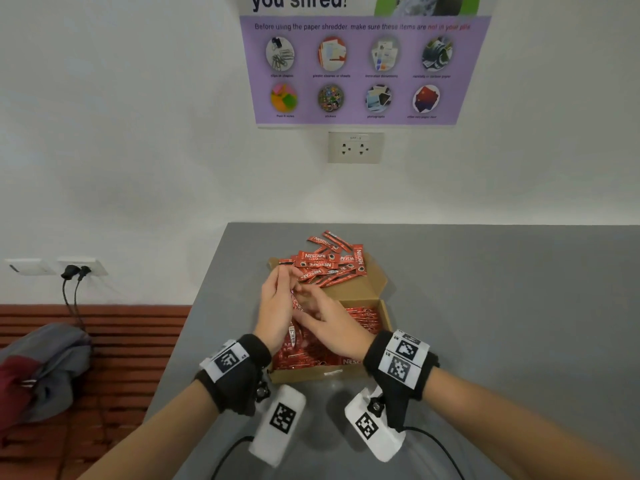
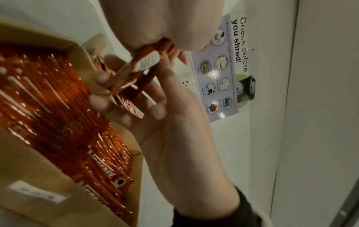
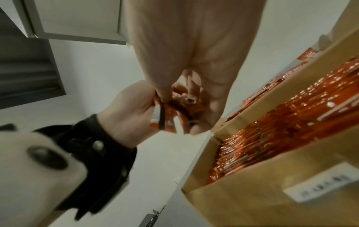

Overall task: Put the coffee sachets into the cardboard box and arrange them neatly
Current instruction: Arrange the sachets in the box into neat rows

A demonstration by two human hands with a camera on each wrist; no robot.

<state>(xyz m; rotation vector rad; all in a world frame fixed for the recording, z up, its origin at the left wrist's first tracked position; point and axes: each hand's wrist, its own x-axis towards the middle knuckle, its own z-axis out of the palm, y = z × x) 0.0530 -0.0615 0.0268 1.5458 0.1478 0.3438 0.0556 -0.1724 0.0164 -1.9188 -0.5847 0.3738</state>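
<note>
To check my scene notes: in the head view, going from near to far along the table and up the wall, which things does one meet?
White wrist cameras → cardboard box with packed sachets → both hands holding a bundle of sachets → loose sachet pile on the box flap → wall socket → shredder poster.

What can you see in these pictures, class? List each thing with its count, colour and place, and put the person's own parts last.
Cardboard box: one, brown, open on the grey table, nearly full of red sachets.
Loose sachets: a pile, too many to count, red, on the box's opened lid.
Held sachets: a few, red, between both hands over the box.
Table: one, grey, against the wall.
Poster: one, purple, on the wall.
Wall socket: one, white, under the poster.
Bag: one, grey and maroon, on the bench at left.
Left hand: grips the held sachets.
Right hand: fingers on the held sachets.
</note>
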